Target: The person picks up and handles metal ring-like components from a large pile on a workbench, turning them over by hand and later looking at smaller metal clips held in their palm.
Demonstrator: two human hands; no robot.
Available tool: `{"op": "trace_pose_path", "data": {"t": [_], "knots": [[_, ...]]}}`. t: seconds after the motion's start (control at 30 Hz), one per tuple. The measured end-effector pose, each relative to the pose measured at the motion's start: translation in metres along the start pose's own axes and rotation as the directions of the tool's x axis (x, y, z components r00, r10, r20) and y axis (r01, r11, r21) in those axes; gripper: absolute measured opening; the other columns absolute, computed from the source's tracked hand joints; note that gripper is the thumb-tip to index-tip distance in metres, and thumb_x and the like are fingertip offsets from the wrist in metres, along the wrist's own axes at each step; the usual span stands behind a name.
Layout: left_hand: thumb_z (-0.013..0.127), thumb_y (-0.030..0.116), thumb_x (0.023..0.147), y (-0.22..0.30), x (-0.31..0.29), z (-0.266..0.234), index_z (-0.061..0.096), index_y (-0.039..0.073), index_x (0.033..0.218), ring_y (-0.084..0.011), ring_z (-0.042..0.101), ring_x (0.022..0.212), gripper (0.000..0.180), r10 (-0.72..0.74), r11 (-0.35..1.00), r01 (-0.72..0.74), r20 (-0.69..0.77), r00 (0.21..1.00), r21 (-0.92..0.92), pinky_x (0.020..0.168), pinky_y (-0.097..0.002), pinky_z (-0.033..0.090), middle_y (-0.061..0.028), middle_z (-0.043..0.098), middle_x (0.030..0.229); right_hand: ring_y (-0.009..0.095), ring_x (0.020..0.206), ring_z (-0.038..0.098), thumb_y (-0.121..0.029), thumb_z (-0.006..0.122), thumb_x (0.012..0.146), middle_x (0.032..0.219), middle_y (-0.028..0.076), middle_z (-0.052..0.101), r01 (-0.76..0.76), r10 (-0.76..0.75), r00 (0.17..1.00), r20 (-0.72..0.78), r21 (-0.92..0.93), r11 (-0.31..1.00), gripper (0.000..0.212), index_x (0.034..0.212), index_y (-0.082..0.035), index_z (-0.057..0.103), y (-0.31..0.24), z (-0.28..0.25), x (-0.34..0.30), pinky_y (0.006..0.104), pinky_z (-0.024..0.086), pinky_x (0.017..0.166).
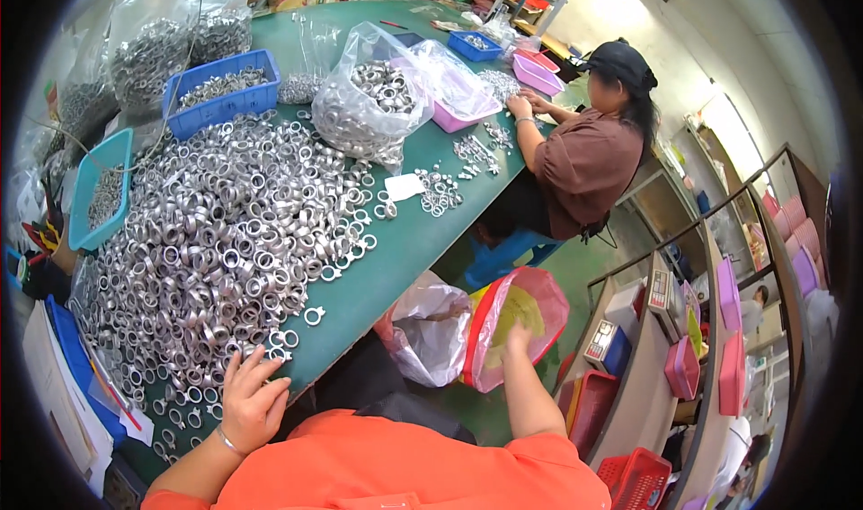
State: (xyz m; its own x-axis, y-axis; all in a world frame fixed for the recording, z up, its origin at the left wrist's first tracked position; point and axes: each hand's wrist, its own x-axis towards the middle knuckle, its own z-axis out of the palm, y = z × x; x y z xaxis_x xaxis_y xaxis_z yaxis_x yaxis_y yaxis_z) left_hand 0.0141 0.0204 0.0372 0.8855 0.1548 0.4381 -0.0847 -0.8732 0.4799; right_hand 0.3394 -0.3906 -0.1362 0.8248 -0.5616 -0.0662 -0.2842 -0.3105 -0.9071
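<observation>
A large heap of silvery metal rings (207,249), each with small lugs, covers the left part of the green table (360,303). At the heap's near edge my left hand (253,400) lies with its fingers apart, touching or just over the closest rings; no ring shows in its grip. My right hand (519,337) reaches down into a pink container with a yellowish inside (550,308), right of the table edge. Its fingers are too indistinct to read. Beside that container stands a whitish plastic bag (430,326). A single ring (314,315) lies apart from the heap.
Behind the heap stand a blue bin (222,92), a turquoise tray (99,191) and a clear bag of metal parts (373,97). A co-worker in brown (589,164) handles small parts across the table. Shelves with a red basket (640,478) line the right.
</observation>
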Motion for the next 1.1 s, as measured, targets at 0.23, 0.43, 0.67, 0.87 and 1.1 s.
{"op": "trace_pose_path", "data": {"t": [0.23,0.43,0.67,0.87,1.1], "knots": [[0.073,0.031,0.068,-0.016,-0.025,0.011,0.057,0.022,0.117,-0.0304,0.032,0.129,0.052,-0.028,0.968,-0.049,0.299,0.954,0.248,0.098,-0.0604,0.020,-0.0104,0.041,0.136,0.025,0.089,0.056,-0.001,0.060,0.077,0.100,0.014,0.056,0.741,-0.826,0.106,0.553,0.510,0.436,0.022,0.099,0.001,0.058,-0.185,0.059,-0.204,0.0336,0.046,0.078],[0.069,0.030,0.073,-0.033,-0.019,0.013,0.064,0.021,0.104,-0.0237,0.033,0.129,0.032,-0.001,0.952,-0.036,0.122,0.993,0.303,0.105,-0.0516,0.011,-0.0045,0.041,0.137,0.034,0.085,0.054,-0.004,0.067,0.072,0.095,0.017,0.054,0.681,-0.707,-0.342,0.620,0.681,0.269,0.025,0.095,-0.001,0.058,-0.182,0.089,-0.286,0.0399,0.045,0.074],[0.071,0.023,0.071,-0.030,-0.024,0.008,0.066,0.016,0.090,-0.0243,0.040,0.126,0.021,-0.048,0.980,0.036,0.055,0.997,0.195,0.106,-0.0494,0.011,-0.0071,0.049,0.130,0.038,0.087,0.051,-0.006,0.067,0.073,0.098,0.020,0.049,0.836,-0.704,-0.127,0.699,0.458,0.304,0.030,0.096,0.002,0.050,-0.176,0.111,-0.289,0.0420,0.043,0.075],[0.073,0.014,0.067,-0.030,-0.022,0.005,0.064,0.012,0.079,-0.0258,0.047,0.120,0.015,-0.008,0.996,0.011,-0.038,0.999,0.089,0.106,-0.0502,0.015,-0.0081,0.055,0.122,0.037,0.086,0.051,-0.007,0.069,0.073,0.098,0.020,0.048,0.884,-0.756,-0.010,0.654,0.360,0.300,0.025,0.091,0.001,0.053,-0.176,0.111,-0.276,0.0408,0.044,0.075],[0.074,0.005,0.061,-0.014,-0.014,-0.005,0.066,0.010,0.082,-0.0257,0.056,0.095,0.023,-0.057,0.995,0.078,-0.307,0.950,0.056,0.085,-0.0382,0.037,-0.0083,0.060,0.104,0.020,0.079,0.058,-0.001,0.060,0.082,0.092,0.012,0.051,0.284,-0.409,-0.128,0.904,0.428,0.858,0.011,0.090,0.001,0.054,-0.185,0.097,-0.275,0.0291,0.048,0.070]]}}
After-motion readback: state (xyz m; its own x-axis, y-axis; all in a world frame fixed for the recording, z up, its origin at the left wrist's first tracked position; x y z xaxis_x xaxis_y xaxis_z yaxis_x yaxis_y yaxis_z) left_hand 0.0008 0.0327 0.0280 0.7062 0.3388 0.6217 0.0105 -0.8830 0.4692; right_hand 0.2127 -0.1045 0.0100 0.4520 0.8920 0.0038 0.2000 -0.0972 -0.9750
